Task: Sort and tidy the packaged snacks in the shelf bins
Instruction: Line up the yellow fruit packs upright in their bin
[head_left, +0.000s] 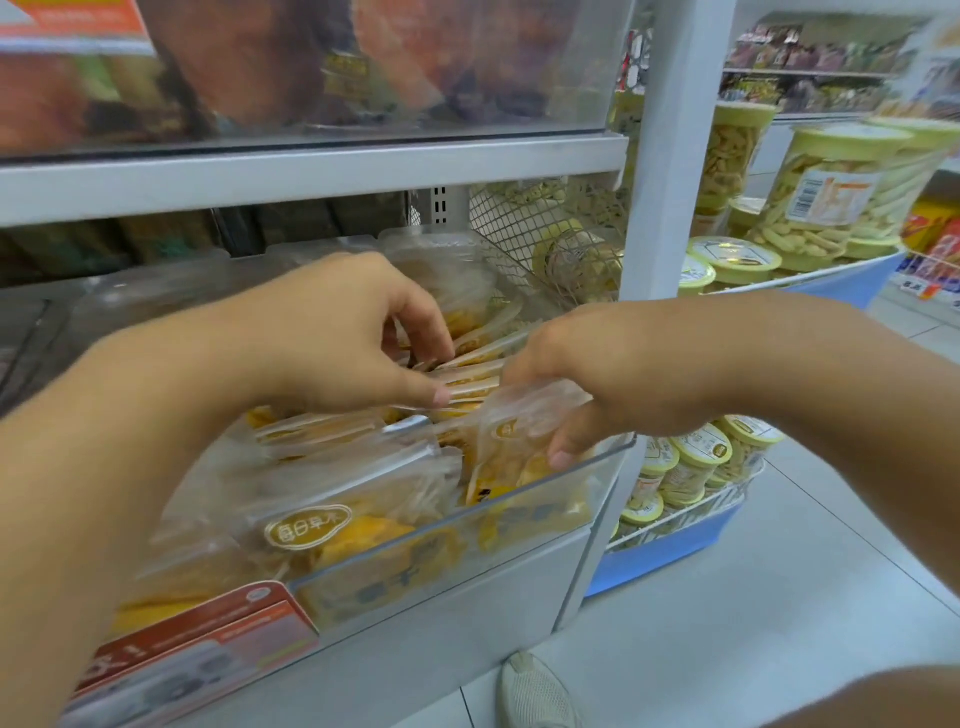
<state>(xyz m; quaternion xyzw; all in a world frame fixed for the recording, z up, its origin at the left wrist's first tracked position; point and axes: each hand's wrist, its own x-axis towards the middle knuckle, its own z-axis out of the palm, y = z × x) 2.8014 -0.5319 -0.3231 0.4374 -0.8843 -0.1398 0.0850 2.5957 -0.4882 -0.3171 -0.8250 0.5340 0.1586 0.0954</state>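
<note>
A clear plastic shelf bin (519, 501) holds several clear packets of yellow dried snack (332, 525). My left hand (343, 332) reaches into the middle of the bin, its fingers curled down among upright packets (475, 358) and its thumb pressed against them. My right hand (582, 379) is at the bin's right end and grips one clear packet (511, 431) between thumb and fingers, just inside the front wall.
A shelf board (311, 176) with another clear bin of reddish packets sits right above. A white upright post (670, 156) stands on the right. Past it, tubs with yellow-green lids (826, 197) fill a blue rack. A wire basket (550, 244) is behind the bin. My shoe (535, 691) is on the tiled floor.
</note>
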